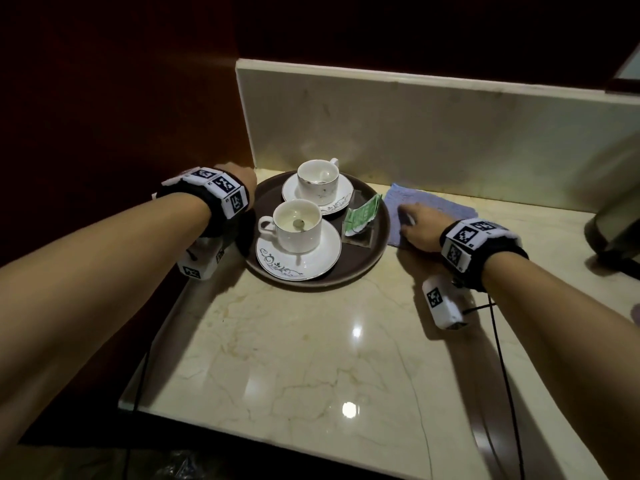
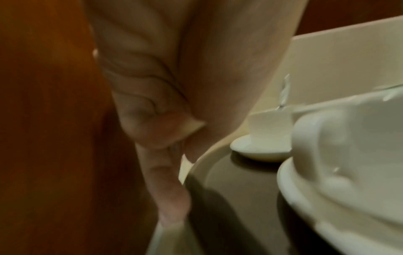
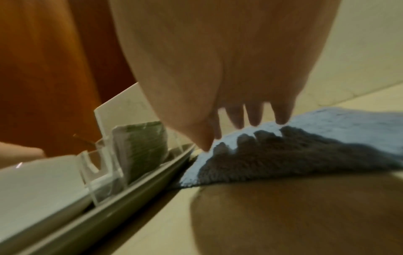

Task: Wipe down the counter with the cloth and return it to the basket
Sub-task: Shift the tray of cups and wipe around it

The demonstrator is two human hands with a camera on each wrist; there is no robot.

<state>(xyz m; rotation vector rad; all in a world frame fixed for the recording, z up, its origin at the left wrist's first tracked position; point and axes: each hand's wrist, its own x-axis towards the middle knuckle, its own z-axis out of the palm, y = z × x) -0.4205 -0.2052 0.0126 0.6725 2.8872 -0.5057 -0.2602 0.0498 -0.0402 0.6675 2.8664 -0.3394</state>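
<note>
A blue cloth [image 1: 436, 206] lies flat on the marble counter [image 1: 311, 358], just right of a round brown tray [image 1: 360, 258]. My right hand [image 1: 414, 225] rests on the cloth's near left part. In the right wrist view its straight fingers [image 3: 253, 117] press the cloth [image 3: 338, 120] right beside the tray rim [image 3: 130, 198]. My left hand [image 1: 239, 180] is at the tray's left edge, by the wooden wall. In the left wrist view its curled fingers [image 2: 172, 189] grip the tray rim [image 2: 196, 169]. No basket is in view.
Two white cups on saucers [image 1: 298, 226] [image 1: 318, 180] and a green sachet [image 1: 362, 214] in a clear holder stand on the tray. A stone backsplash [image 1: 415, 133] runs behind. A dark metallic vessel [image 1: 616, 220] stands at the far right. Cables hang from both wrists.
</note>
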